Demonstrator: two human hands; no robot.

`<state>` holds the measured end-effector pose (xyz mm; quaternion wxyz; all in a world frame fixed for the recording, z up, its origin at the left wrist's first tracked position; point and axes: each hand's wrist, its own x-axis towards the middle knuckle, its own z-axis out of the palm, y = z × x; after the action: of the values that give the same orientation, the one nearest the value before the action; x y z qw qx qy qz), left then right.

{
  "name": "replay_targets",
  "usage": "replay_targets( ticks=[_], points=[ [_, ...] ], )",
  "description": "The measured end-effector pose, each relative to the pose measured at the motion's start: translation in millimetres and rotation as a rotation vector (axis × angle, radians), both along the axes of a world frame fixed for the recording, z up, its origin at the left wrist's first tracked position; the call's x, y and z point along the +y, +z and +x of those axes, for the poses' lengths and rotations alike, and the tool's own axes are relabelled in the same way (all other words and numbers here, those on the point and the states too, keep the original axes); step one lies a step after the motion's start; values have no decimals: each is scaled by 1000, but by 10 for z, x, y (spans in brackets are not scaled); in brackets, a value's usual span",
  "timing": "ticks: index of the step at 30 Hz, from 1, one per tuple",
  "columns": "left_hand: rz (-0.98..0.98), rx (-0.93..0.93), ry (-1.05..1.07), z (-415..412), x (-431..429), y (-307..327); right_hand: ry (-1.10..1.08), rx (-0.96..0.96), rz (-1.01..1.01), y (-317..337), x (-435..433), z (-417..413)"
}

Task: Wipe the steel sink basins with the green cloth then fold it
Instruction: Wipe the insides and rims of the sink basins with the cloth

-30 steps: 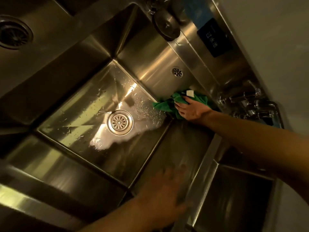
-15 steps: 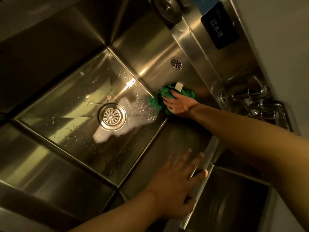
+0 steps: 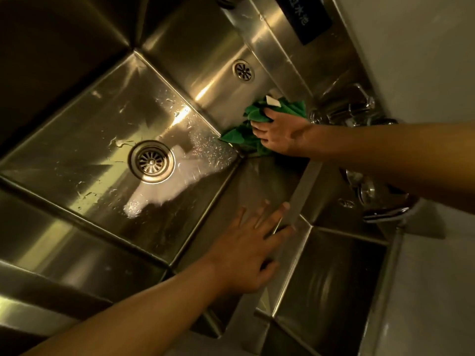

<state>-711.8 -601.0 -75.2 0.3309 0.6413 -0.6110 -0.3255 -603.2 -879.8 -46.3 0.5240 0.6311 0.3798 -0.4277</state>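
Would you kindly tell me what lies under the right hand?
The bunched green cloth, with its white tag, lies under the right hand, pressed into a corner of the basin. The steel beneath the cloth is covered and cannot be seen.

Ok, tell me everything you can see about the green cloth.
The green cloth is soft fabric, crumpled into a loose bunch, with a small white tag on its upper edge. It sits in the basin corner, against the steel back wall. The right hand presses it there, fingers curled into its folds.
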Motion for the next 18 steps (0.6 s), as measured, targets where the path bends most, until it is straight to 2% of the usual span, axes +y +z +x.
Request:
replay_targets(
  ticks=[5,12,15,18],
  points=[
    [-2,11,-2,-3,12,4,88,29,-11,135,-48,-1],
    [-21,58,26,-17,7,-17,95,45,27,-588,98,155],
    [-10,85,21,-28,8,-18,35,56,4,-888,165,143],
    [6,96,1,4,-10,0,-121,50,-7,-1047,319,129]
  ],
)
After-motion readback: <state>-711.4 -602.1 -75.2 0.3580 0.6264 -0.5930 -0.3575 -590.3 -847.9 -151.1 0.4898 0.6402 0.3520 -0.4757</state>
